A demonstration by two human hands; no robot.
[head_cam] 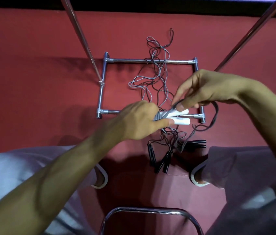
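Left hand (139, 119) is curled tight round one end of two white rope handles (181, 118), thumb laid along them, above the near bar of a metal frame (150, 61) on the red floor (49, 82). Right hand (206, 89) pinches a dark cord (216, 112) just over the handles (its loop trails off to the right). Black handles (161, 160) lie below, between the feet.

Pale lilac trousers (10, 168), white-soled sandals (106, 177)

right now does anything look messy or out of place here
yes: grey and black cords sprawl tangled across the metal frame down to the black handles, though the left hand grips the white handles
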